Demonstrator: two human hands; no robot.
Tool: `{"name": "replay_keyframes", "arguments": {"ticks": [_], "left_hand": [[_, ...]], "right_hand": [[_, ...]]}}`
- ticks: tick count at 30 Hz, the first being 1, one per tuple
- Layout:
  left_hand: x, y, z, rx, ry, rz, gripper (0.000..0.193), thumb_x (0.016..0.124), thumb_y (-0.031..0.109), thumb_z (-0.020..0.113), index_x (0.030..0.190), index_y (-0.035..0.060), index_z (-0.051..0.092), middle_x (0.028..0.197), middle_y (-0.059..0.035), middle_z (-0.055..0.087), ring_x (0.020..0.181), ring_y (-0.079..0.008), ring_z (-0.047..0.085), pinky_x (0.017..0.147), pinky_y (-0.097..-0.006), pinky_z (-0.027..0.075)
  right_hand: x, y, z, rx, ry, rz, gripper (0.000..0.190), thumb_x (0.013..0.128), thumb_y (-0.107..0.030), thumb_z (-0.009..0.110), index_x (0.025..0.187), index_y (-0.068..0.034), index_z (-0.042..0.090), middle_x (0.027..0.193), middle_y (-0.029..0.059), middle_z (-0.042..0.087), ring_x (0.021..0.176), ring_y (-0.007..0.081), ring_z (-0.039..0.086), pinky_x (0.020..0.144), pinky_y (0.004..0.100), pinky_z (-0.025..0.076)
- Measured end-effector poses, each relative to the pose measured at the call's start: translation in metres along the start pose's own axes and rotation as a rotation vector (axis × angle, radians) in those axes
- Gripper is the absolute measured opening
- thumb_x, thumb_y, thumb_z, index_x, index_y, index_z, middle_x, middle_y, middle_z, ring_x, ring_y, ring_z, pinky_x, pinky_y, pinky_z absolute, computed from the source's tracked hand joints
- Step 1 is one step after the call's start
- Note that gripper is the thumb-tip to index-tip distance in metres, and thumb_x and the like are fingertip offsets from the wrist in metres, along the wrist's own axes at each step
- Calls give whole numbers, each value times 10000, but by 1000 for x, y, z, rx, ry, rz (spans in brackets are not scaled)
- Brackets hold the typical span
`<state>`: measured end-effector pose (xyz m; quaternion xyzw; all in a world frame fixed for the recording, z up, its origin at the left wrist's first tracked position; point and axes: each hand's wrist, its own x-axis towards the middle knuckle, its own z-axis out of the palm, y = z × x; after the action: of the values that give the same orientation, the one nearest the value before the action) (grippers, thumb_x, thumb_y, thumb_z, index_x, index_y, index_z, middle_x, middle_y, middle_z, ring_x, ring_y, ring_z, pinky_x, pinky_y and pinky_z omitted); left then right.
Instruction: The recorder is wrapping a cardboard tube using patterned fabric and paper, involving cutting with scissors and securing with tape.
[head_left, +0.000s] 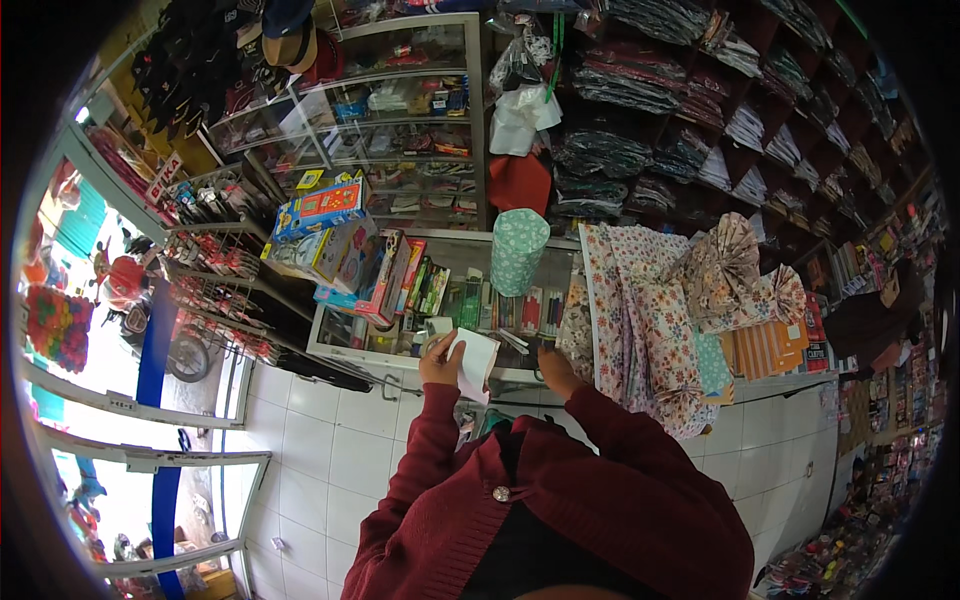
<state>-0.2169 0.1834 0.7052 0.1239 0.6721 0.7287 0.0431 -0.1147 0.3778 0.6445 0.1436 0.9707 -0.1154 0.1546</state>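
My left hand (442, 361) grips a white folded paper or small booklet (475, 365) over the front edge of a glass-topped counter (341, 355). Near that edge, to the right, is my right hand (556, 371), its fingers bent downward beside something small and dark. Whether it holds that thing is hard to make out. Between the hands, a pale slim object, possibly scissors (514, 341), rests on the glass. Behind them stands a teal floral-wrapped cylinder (519, 253). Just right of my right hand, floral wrapping paper (649, 315) drapes over the counter's front.
Boxed toys (322, 244) are stacked on the counter's left. Gathered floral-wrapped parcels (724, 262) and brown envelopes (769, 349) occupy the right. A glass display cabinet (474, 120) and shelves of bagged clothing (615, 82) rise behind. Wire racks (225, 300) stand left, near the glass doors (142, 442).
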Motion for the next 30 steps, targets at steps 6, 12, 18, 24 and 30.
{"name": "replay_keyframes", "arguments": {"ticks": [6,12,18,24,30], "left_hand": [[10,2,3,134,-69,-2,269,653,0,575,918,-10,531,880,-78,543,771,-104,506,688,-193,392],[15,5,-7,145,-74,-26,268,647,-6,571,913,-8,535,869,-88,546,763,-100,508,674,-193,397],[27,11,-9,194,-131,-9,253,652,-2,568,904,-1,542,865,-82,547,745,-99,510,658,-194,399],[30,8,-8,193,-108,97,263,625,51,601,885,62,568,755,-57,567,633,-59,503,523,-161,370],[27,10,-7,211,-180,50,263,627,26,600,887,40,562,785,-41,561,636,-55,461,548,-168,351]], "right_hand": [[3,9,-23,155,-122,-138,502,668,-9,504,1084,117,253,760,212,499,610,240,539,520,285,446],[-15,25,-33,1873,-441,101,399,724,-71,499,1059,61,329,891,112,478,720,166,534,612,251,442],[-55,-8,-74,1352,-445,-70,333,717,-287,539,918,-32,465,735,11,489,665,81,475,571,201,381],[-53,-17,-84,951,-448,-232,347,674,-276,593,905,-36,495,783,7,524,703,75,485,599,207,388],[-46,-16,-83,1104,-464,-266,299,674,-211,601,917,-61,513,735,-18,522,640,40,484,548,174,400]]}}
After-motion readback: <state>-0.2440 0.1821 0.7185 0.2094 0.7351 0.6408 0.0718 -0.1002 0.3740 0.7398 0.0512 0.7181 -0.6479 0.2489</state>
